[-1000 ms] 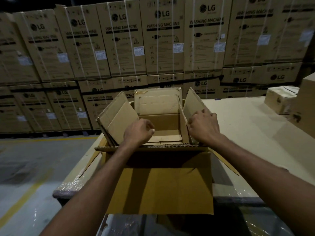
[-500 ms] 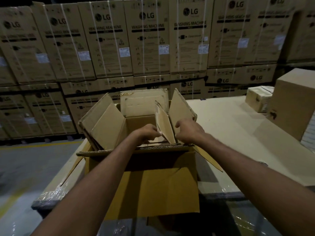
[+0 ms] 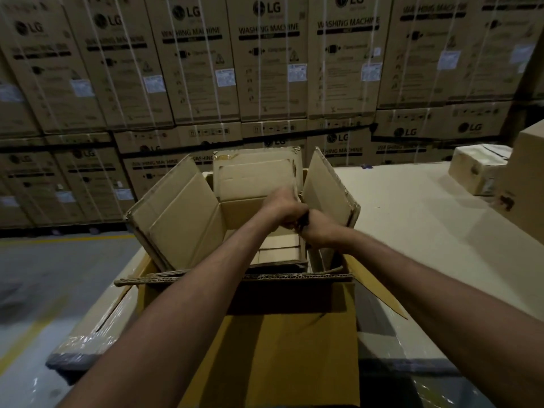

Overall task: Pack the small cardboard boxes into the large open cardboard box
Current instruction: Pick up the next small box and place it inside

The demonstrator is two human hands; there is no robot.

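The large open cardboard box (image 3: 294,348) stands at the table's near edge with its left, back and right flaps raised. Both my hands are inside it, pressed together against the right side. My left hand (image 3: 282,204) and my right hand (image 3: 319,231) are closed on an upright cardboard sheet (image 3: 303,250), seen edge-on below them. The box floor holds only flat cardboard (image 3: 279,251). A small pale cardboard box (image 3: 477,169) sits far right on the table, out of reach of both hands.
A taller brown box (image 3: 527,187) stands at the right edge beside the small one. The table (image 3: 412,231) is wrapped in plastic film at its near edge. Stacked washing-machine cartons (image 3: 265,69) form a wall behind. Grey floor lies to the left.
My hands came together from opposite sides of the box to its right side. The cardboard sheet was lifted upright and now stands edge-on against the right wall. The view shifted right.
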